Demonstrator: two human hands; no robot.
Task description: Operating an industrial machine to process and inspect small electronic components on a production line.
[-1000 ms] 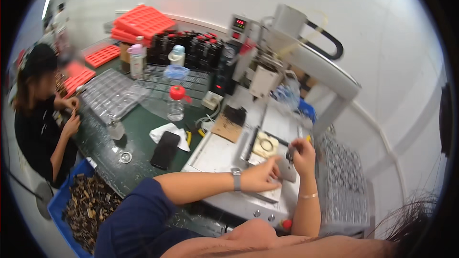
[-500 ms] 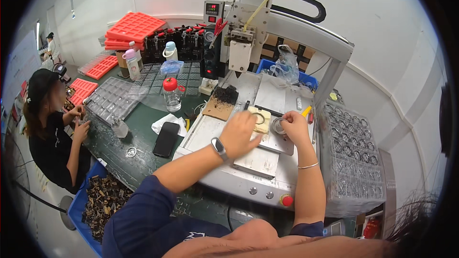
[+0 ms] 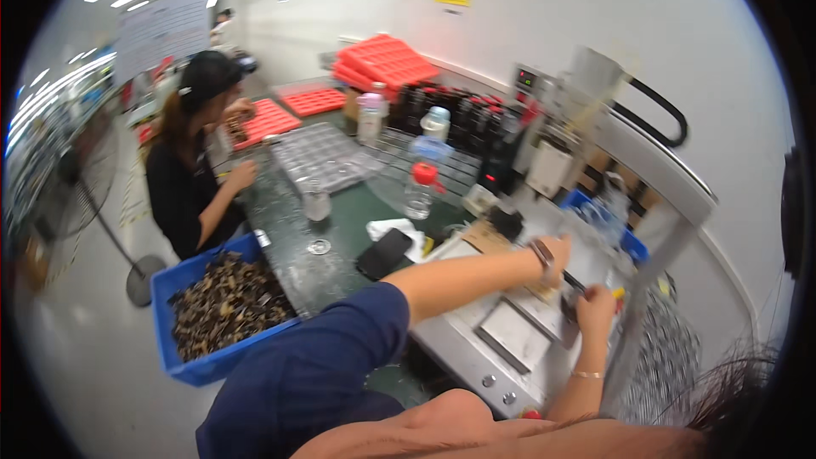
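My left hand [image 3: 557, 260], with a dark wristband, is over the machine bed. It is blurred, and its fingers cannot be made out. Just beside it, a dark stick-like thing [image 3: 575, 282] reaches toward my right hand [image 3: 597, 309]; which hand touches it is unclear. The right fingers are closed at the edge of a dark, roundish metal part [image 3: 569, 306], smeared by motion. Below my left wrist a bit of a cream block [image 3: 541, 291] shows, mostly covered. The gantry machine's head [image 3: 551, 167] hangs beyond both hands.
On the green bench [image 3: 347, 204] are a black phone [image 3: 384, 253], a red-capped bottle [image 3: 422, 191] and a grey compartment tray [image 3: 321, 155]. A blue bin [image 3: 217, 365] of small parts stands left. A co-worker [image 3: 200, 161] sits beyond. Stacked clear trays [image 3: 663, 357] stand right.
My view has swung left, so the bench and machine sit further right in the picture. My left hand has moved closer to my right, and a dark stick-like thing now shows between them.
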